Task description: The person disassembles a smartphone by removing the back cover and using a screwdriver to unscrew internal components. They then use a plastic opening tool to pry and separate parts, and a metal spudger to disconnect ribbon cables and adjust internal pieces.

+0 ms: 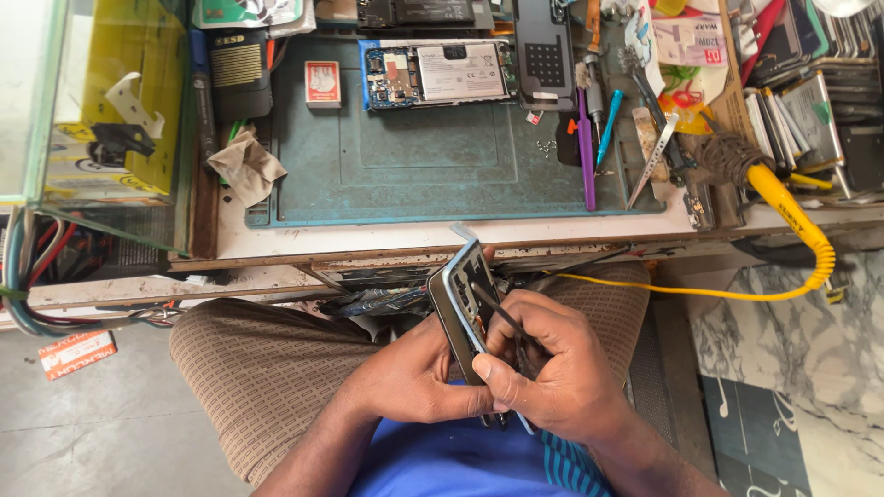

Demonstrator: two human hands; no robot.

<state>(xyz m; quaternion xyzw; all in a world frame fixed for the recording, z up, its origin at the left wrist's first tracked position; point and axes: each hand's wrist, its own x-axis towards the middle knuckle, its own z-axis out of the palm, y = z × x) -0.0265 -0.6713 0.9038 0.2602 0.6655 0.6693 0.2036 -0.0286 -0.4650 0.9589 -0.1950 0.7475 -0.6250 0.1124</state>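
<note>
Left hand point(419, 377) gripping an opened phone point(465, 308) over the lap, right hand point(552, 368) pinching thin black tweezers point(502, 313) into it, teal mat point(405, 161) on the table point(368, 241) beyond

An opened phone point(465, 308) with its back cover off, dark inside with a pale frame, stands tilted on edge above the lap, thin dark tweezers point(502, 316) touching its insides

Worn white workbench point(479, 230) under teal repair mat point(414, 166), crumpled cloth point(245, 166), yellow-handled soldering iron point(764, 179).
</note>
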